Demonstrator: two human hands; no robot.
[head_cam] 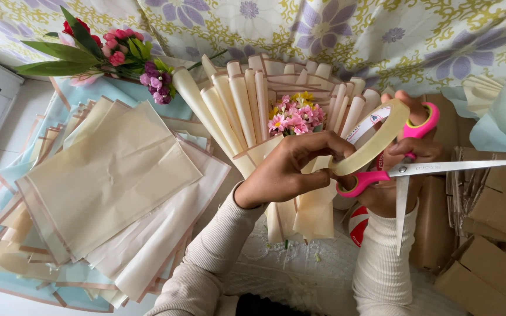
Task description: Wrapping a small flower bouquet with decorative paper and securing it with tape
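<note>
Pinching the near rim of the clear round tape roll point(376, 137), the left hand point(291, 169) sits just left of it, while the right hand point(402, 164) grips open pink-handled steel scissors point(408, 169), blades splayed rightward and downward beneath the roll.

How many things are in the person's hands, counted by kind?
Tape rolls: 1, the clear tape roll, pinched by the left hand and looped over the right hand.
Scissors: 1, pink-handled scissors, blades open, in the right hand.
Total: 2
</note>
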